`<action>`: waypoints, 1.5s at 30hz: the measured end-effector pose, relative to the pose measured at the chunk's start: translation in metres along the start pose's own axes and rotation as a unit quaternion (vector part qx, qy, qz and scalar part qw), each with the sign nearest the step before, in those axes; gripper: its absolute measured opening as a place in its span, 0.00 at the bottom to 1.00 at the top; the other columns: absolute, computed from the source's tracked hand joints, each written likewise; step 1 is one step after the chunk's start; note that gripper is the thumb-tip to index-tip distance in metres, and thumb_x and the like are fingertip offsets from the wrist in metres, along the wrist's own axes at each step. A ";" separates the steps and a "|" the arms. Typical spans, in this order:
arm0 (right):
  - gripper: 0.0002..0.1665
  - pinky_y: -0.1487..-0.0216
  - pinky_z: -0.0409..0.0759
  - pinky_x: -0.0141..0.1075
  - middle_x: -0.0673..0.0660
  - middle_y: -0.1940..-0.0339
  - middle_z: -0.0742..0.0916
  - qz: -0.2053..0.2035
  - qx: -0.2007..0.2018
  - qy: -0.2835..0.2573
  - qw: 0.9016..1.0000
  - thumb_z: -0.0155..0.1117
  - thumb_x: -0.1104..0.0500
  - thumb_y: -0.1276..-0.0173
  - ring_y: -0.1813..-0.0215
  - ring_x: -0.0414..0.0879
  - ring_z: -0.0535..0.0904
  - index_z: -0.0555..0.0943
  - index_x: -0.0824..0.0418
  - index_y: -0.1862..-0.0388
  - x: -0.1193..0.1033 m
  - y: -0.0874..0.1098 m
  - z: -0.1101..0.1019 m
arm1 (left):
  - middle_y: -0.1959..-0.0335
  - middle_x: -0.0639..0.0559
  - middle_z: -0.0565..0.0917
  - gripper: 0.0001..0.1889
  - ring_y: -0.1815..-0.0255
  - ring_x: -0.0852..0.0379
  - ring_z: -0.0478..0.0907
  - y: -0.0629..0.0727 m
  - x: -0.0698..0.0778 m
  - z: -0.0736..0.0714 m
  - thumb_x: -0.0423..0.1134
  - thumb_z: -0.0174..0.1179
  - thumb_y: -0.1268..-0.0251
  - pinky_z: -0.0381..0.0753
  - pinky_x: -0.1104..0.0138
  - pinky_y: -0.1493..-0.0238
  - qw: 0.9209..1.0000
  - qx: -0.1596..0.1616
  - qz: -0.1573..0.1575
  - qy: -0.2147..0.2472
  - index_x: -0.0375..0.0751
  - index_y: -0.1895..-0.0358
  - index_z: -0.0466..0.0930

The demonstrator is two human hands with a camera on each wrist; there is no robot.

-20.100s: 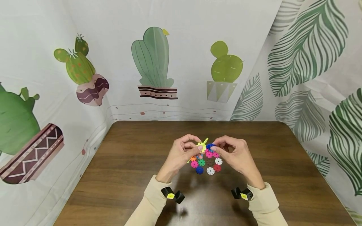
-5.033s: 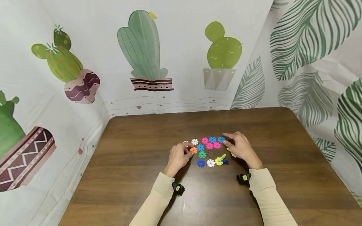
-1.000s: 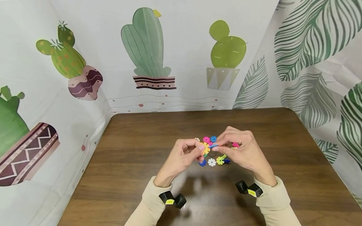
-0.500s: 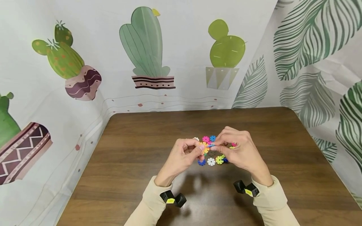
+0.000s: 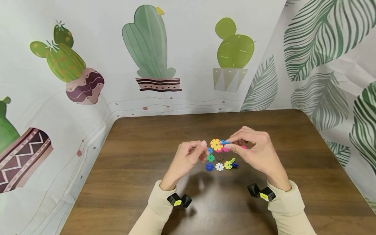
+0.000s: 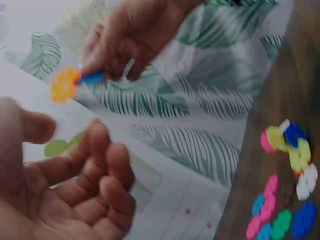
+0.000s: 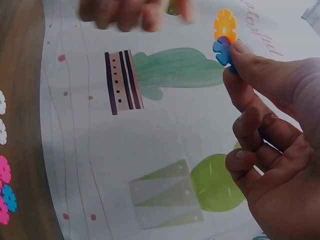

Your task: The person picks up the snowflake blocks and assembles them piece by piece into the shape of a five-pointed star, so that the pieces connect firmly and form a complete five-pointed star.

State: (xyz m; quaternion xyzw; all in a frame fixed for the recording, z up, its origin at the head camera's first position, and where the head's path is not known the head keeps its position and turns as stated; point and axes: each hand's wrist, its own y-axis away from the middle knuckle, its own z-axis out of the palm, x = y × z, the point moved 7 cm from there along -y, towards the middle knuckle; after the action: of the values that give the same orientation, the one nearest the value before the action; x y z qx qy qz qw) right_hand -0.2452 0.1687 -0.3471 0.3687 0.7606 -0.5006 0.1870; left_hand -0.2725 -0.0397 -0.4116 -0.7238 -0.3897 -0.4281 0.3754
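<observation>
My right hand pinches a blue snowflake disc between thumb and forefinger, above the table. Slotted edge to edge into it is an orange snowflake disc, which sticks out towards the left hand. In the left wrist view the orange disc points away from the right fingertips. My left hand is just left of the joined pair and holds nothing, its fingers loosely bent and the thumb apart from them. Below the hands lie flat discs, among them a green disc, a white disc and a dark blue disc.
A joined cluster of yellow-green discs and dark blue ones lies right of the white disc. Pink discs and a brown disc are also on the wooden table. A cactus-print cloth hangs behind.
Half a second ago both hands gripped the joined orange and blue discs. My left hand has let go of the orange disc and moved left; the right hand has carried the pair slightly up and right.
</observation>
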 end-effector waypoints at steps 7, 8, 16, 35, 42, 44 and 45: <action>0.19 0.67 0.75 0.27 0.43 0.71 0.88 0.019 0.009 -0.008 1.000 0.86 0.72 0.48 0.67 0.34 0.77 0.92 0.49 0.67 0.002 0.000 -0.006 | 0.77 0.59 0.87 0.07 0.76 0.70 0.77 -0.005 -0.040 0.017 0.42 0.70 0.29 0.75 0.71 0.67 0.976 -0.034 -0.046 -0.210 0.47 0.68 0.90; 0.19 0.67 0.75 0.27 0.43 0.71 0.88 0.018 0.010 -0.006 1.000 0.86 0.72 0.48 0.67 0.34 0.77 0.92 0.49 0.66 0.002 0.000 -0.006 | 0.77 0.60 0.88 0.06 0.76 0.70 0.77 -0.004 -0.047 0.021 0.42 0.71 0.31 0.75 0.70 0.65 0.971 -0.040 -0.055 -0.231 0.48 0.68 0.90; 0.19 0.69 0.72 0.30 0.41 0.71 0.88 0.015 0.016 0.000 1.000 0.86 0.71 0.47 0.68 0.34 0.75 0.93 0.47 0.65 0.004 0.001 -0.006 | 0.72 0.62 0.84 0.13 0.69 0.58 0.79 -0.008 -0.140 0.051 0.54 0.80 0.43 0.74 0.63 0.71 0.936 -0.017 -0.118 -0.331 0.56 0.64 0.86; 0.20 0.70 0.73 0.37 0.40 0.71 0.85 0.034 0.017 0.009 0.999 0.85 0.72 0.46 0.68 0.35 0.74 0.92 0.48 0.65 0.007 0.001 -0.008 | 0.60 0.54 0.83 0.14 0.62 0.49 0.82 -0.005 -0.148 0.059 0.50 0.81 0.42 0.82 0.55 0.68 0.926 -0.035 -0.157 -0.343 0.53 0.63 0.83; 0.19 0.70 0.72 0.33 0.41 0.71 0.86 0.037 0.016 0.004 0.999 0.85 0.71 0.45 0.69 0.36 0.74 0.92 0.48 0.65 0.008 0.001 -0.008 | 0.63 0.52 0.81 0.16 0.62 0.49 0.80 -0.001 -0.121 0.057 0.50 0.79 0.39 0.81 0.52 0.71 0.906 -0.045 -0.177 -0.381 0.50 0.70 0.81; 0.19 0.70 0.71 0.32 0.41 0.71 0.87 0.038 0.016 0.005 0.999 0.85 0.71 0.45 0.69 0.36 0.74 0.92 0.47 0.65 0.008 0.001 -0.008 | 0.62 0.52 0.81 0.11 0.61 0.48 0.81 0.000 -0.114 0.057 0.47 0.78 0.37 0.81 0.51 0.70 0.907 -0.049 -0.176 -0.380 0.49 0.69 0.86; 0.19 0.70 0.71 0.32 0.41 0.71 0.87 0.039 0.016 0.006 0.999 0.85 0.71 0.45 0.69 0.36 0.74 0.92 0.47 0.64 0.008 0.001 -0.009 | 0.62 0.51 0.81 0.10 0.61 0.48 0.81 0.001 -0.110 0.057 0.46 0.78 0.37 0.81 0.50 0.70 0.906 -0.050 -0.173 -0.384 0.49 0.69 0.86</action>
State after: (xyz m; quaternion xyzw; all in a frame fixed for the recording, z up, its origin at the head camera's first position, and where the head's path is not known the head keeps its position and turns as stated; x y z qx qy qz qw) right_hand -0.2487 0.1798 -0.3493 0.4039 0.7386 -0.5031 0.1954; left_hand -0.2896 -0.0163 -0.5326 -0.7713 -0.6009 -0.1941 0.0799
